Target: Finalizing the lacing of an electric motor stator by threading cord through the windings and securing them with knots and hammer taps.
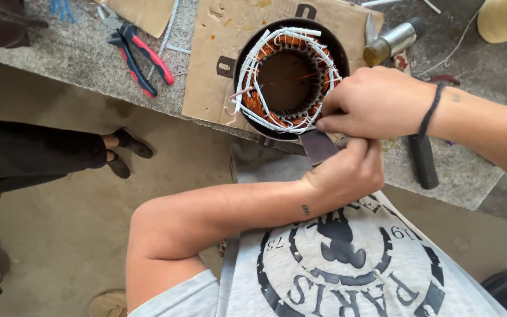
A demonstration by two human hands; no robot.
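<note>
At the far left another person's legs [42, 155] in dark trousers and dark shoes stretch across the concrete floor [60, 235], cut off by the frame edge. Above them, on the grey stone worktop [83, 56], lie pliers [133, 53] with red and blue handles. Right of the pliers a flat sheet of brown cardboard [206, 88] with dark slot marks lies on the worktop, one edge overhanging the front.

On the cardboard sits a round motor stator [289, 79]: a dark metal ring holding copper wire coils tied with white cord and sleeves. Its near rim is partly hidden by the hands.

The left hand [347, 170] comes up from below, its grip closed on a small dark flat strip [318, 145] just under the stator's near edge; what the strip is made of is hard to make out. The right hand [377, 103], with a dark band on its wrist, comes in from the right and rests on the stator's right rim, fingers curled together over the coils and touching the strip; whether it pinches anything is hidden.

Behind the right hand a hammer [391, 41] with a metal head lies on the worktop, its dark handle [423, 161] showing again below the wrist. A pale yellow object [506, 20] is cut off at the top right corner. The person's grey shirt [347, 264] with a round dark print fills the bottom.
</note>
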